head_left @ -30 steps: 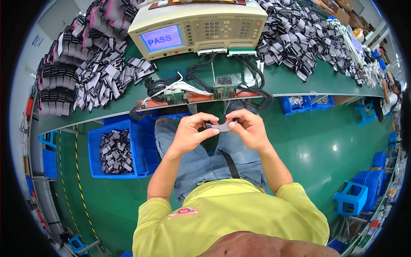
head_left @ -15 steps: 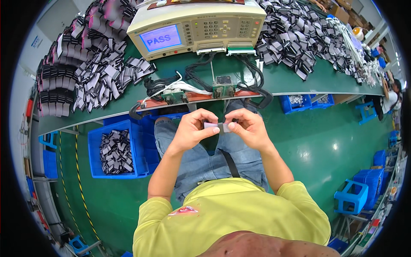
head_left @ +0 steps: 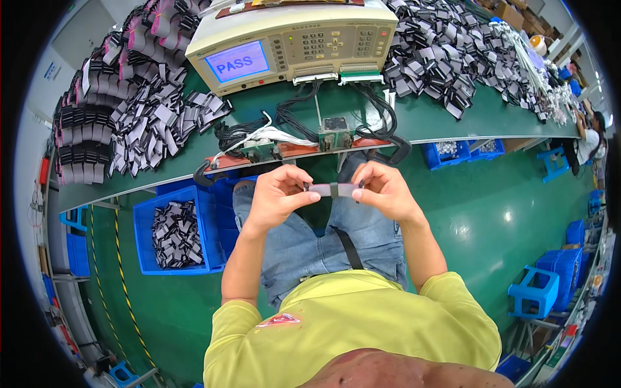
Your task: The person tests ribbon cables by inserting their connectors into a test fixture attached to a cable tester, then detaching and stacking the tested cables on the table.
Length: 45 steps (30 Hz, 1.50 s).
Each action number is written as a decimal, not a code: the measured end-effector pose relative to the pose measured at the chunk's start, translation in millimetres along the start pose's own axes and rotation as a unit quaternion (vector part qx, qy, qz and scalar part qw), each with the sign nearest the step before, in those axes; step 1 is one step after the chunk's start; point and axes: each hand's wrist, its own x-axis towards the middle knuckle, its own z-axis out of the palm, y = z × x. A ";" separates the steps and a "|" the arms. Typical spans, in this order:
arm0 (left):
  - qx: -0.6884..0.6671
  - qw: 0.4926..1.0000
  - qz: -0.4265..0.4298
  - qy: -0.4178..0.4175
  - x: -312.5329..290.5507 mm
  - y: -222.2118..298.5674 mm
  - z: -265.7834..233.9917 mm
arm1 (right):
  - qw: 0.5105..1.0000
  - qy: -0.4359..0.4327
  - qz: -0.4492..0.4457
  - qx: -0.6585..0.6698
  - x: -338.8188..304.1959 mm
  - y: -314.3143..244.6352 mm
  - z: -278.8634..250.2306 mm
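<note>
Head view: the left hand [head_left: 280, 196] and right hand [head_left: 386, 194] each pinch one end of a short grey ribbon cable [head_left: 334, 189], stretched above blue jeans [head_left: 301, 249].

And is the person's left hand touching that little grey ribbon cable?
Touching. The head view shows the left hand pinching one end of the grey ribbon cable between thumb and fingers.

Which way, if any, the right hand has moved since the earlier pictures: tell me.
Yes, slightly to the right. Against the nearest green circuit-board fixture, the right hand sits farther right, and its gap from the left hand is wider.
</note>
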 end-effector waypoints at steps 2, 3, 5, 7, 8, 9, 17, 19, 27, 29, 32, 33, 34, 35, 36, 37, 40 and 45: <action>0.105 0.986 0.042 0.124 2.0 -3.1 10.5 | 0.998 0.049 -0.020 -0.021 4.7 2.2 4.6; 0.203 0.963 0.061 0.169 5.4 -6.8 10.4 | 0.993 0.089 -0.042 -0.058 9.3 2.1 7.6; 0.204 0.959 0.082 0.179 17.1 -6.0 15.1 | 0.976 0.148 -0.069 -0.146 18.5 1.8 4.4; 0.214 0.949 0.138 0.185 24.7 -9.9 12.9 | 0.955 0.174 -0.123 -0.208 29.7 0.7 1.8; 0.214 0.950 0.138 0.183 26.1 -11.0 14.1 | 0.926 0.196 -0.175 -0.269 33.2 -0.1 3.1; 0.230 0.941 0.163 0.188 27.7 -12.5 16.1 | 0.911 0.213 -0.183 -0.301 33.6 -5.2 6.8; 0.303 0.902 0.227 0.208 25.9 -13.9 17.3 | 0.852 0.313 -0.236 -0.348 42.4 -0.6 21.8; 0.313 0.904 0.208 0.203 25.9 -12.7 13.5 | 0.848 0.308 -0.239 -0.359 42.5 -0.1 23.1; 0.336 0.893 0.202 0.222 27.9 -14.4 15.6 | 0.822 0.324 -0.258 -0.391 45.6 2.0 26.2; 0.330 0.893 0.203 0.231 28.5 -16.0 16.6 | 0.819 0.326 -0.257 -0.397 46.9 2.3 25.8; 0.339 0.887 0.205 0.235 27.4 -17.8 17.6 | 0.803 0.339 -0.258 -0.416 49.3 6.4 27.0; 0.338 0.887 0.205 0.237 27.0 -18.5 18.0 | 0.790 0.350 -0.262 -0.429 51.4 8.7 27.5; 0.338 0.887 0.204 0.239 27.1 -18.8 17.9 | 0.790 0.350 -0.262 -0.429 53.7 11.0 27.9; 0.337 0.888 0.203 0.239 27.2 -19.9 18.5 | 0.776 0.361 -0.263 -0.444 54.1 14.2 27.8; 0.336 0.887 0.210 0.238 28.2 -20.5 18.6 | 0.762 0.372 -0.264 -0.459 55.1 17.7 27.8; 0.336 0.886 0.217 0.236 30.0 -20.7 18.5 | 0.762 0.373 -0.263 -0.460 59.5 23.2 27.3; 0.337 0.886 0.218 0.233 31.6 -20.9 18.7 | 0.728 0.405 -0.278 -0.479 61.4 28.8 25.4; 0.314 0.901 0.206 0.215 22.3 -20.0 22.3 | 0.768 0.362 -0.265 -0.456 47.8 10.2 27.2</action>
